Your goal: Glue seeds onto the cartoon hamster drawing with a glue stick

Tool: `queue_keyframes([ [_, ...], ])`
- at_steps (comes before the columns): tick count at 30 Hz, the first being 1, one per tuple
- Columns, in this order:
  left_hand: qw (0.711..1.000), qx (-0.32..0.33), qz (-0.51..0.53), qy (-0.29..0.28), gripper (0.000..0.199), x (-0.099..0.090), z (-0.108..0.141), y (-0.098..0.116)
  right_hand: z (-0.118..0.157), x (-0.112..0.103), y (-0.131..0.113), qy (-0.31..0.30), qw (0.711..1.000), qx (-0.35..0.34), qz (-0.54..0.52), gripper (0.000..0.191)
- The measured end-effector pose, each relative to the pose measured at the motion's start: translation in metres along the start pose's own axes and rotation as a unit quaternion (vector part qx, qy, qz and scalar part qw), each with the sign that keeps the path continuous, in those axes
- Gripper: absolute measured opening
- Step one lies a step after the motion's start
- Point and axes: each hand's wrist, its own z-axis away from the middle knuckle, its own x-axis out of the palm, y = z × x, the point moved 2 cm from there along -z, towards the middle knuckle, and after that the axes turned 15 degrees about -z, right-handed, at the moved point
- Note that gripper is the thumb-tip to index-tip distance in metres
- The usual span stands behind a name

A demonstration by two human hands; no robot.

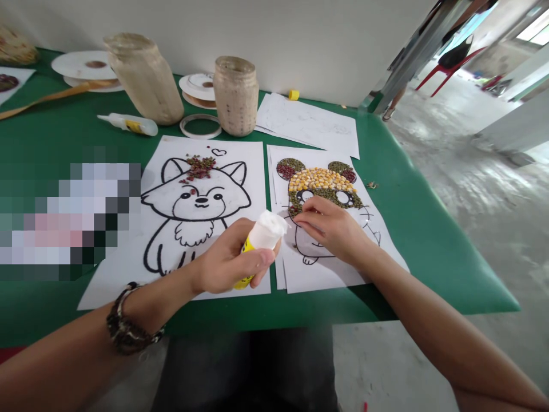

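My left hand (235, 257) is wrapped round a white glue bottle (265, 230) with a yellow label, held above the gap between two drawings. My right hand (328, 226) is over the bear drawing (343, 272), its fingertips pinched at the left cheek; anything between them is too small to make out. Yellow kernels (319, 178) cover the bear's forehead, and green and red beans fill its ears and the band around its eyes. To the left lies the fox drawing (165, 151), with a loose pile of red and green beans (201, 166) on its head.
Two cloudy jars (146, 80) (237, 94) stand at the back beside ribbon spools (86, 66) and a tape ring (200, 126). A second glue bottle (131, 123) lies near them. More paper (309, 123) and a yellow cap (294, 95) are by the wall. A blurred-out item covers the left side.
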Motion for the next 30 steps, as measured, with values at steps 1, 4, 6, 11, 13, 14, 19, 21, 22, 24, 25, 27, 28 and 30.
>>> queue_keyframes([
  [1, 1.0, 0.001, -0.001, -0.001, 0.047, 0.0, 0.0, 0.0, 0.0, 0.0, 0.0, -0.001, 1.0, 0.001, -0.001, 0.022],
  [4, 1.0, -0.008, -0.002, -0.002, 0.047, 0.0, 0.0, 0.0, -0.001, -0.004, -0.003, 0.0, 1.0, -0.002, -0.027, 0.018],
  [6, 1.0, -0.01, -0.001, -0.001, 0.047, 0.0, 0.0, 0.0, -0.001, -0.01, -0.005, 0.038, 0.997, 0.011, -0.068, 0.01],
  [11, 1.0, -0.015, 0.001, 0.001, 0.047, 0.0, 0.001, -0.001, -0.001, -0.021, -0.01, 0.04, 0.986, 0.023, -0.158, 0.005],
  [13, 1.0, -0.02, 0.003, 0.007, 0.046, 0.0, 0.001, -0.002, -0.001, -0.017, -0.013, -0.053, 0.985, 0.004, -0.162, 0.003],
  [14, 1.0, -0.02, 0.005, 0.01, 0.045, 0.0, 0.002, -0.002, -0.001, -0.015, -0.014, -0.088, 0.984, -0.001, -0.156, 0.003],
  [19, 1.0, -0.016, -0.002, 0.013, 0.047, 0.0, 0.001, -0.002, 0.001, -0.008, -0.016, -0.134, 0.981, 0.006, -0.141, 0.007],
  [21, 1.0, -0.013, -0.009, 0.009, 0.048, 0.001, 0.0, 0.0, 0.002, -0.007, -0.017, -0.135, 0.979, 0.017, -0.151, 0.008],
  [22, 1.0, -0.013, -0.013, 0.005, 0.048, 0.001, 0.0, 0.0, 0.002, -0.007, -0.018, -0.134, 0.979, 0.021, -0.154, 0.01],
  [24, 1.0, -0.014, -0.022, -0.002, 0.048, 0.001, -0.001, 0.002, 0.003, -0.007, -0.019, -0.126, 0.981, 0.023, -0.148, 0.014],
  [25, 0.999, -0.019, -0.027, -0.003, 0.047, 0.001, -0.002, 0.002, 0.003, -0.007, -0.02, -0.123, 0.982, 0.02, -0.143, 0.016],
  [27, 0.999, -0.031, -0.041, 0.002, 0.042, 0.002, -0.002, 0.002, 0.003, -0.008, -0.021, -0.116, 0.983, 0.014, -0.145, 0.017],
  [28, 0.998, -0.036, -0.048, 0.006, 0.038, 0.003, -0.002, 0.002, 0.004, -0.009, -0.021, -0.112, 0.982, 0.012, -0.154, 0.016],
  [30, 0.997, -0.048, -0.057, 0.001, 0.03, 0.005, -0.002, 0.002, 0.004, -0.012, -0.022, -0.085, 0.98, 0.007, -0.18, 0.015],
])
